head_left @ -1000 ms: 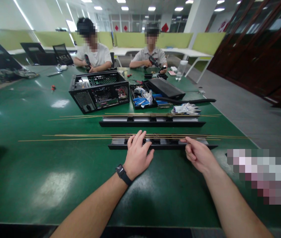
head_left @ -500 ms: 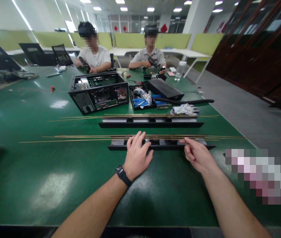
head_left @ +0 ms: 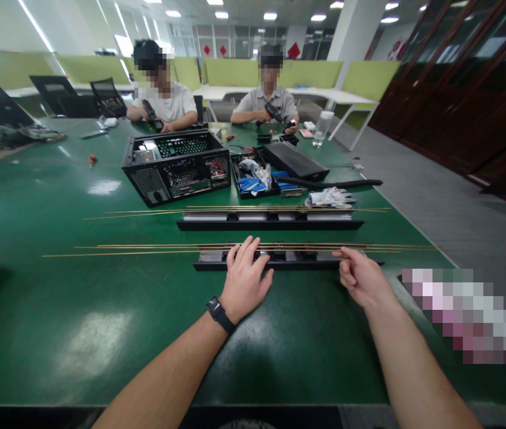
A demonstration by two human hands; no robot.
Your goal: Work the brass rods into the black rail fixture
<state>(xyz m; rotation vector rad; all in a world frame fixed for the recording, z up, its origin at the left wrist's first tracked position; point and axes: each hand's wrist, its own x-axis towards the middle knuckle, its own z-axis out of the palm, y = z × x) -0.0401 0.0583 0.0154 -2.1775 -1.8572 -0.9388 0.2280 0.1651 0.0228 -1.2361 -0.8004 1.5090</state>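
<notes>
While the left hand [head_left: 246, 283] lies spread, palm down, its fingers over the thin rods [head_left: 302, 246], the right hand [head_left: 364, 278] is curled, thumb and forefinger pinching the front rod [head_left: 177, 253]. They run left to right just past both palms, over the near rail [head_left: 289, 266], the right hand nearer their right ends. Whether the left fingers press I can't tell; those right ends fade from sight.

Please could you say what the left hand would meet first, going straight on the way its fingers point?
Probably the farther black rail, past the thin golden rods the left hand reaches, though depth is unclear.
</notes>
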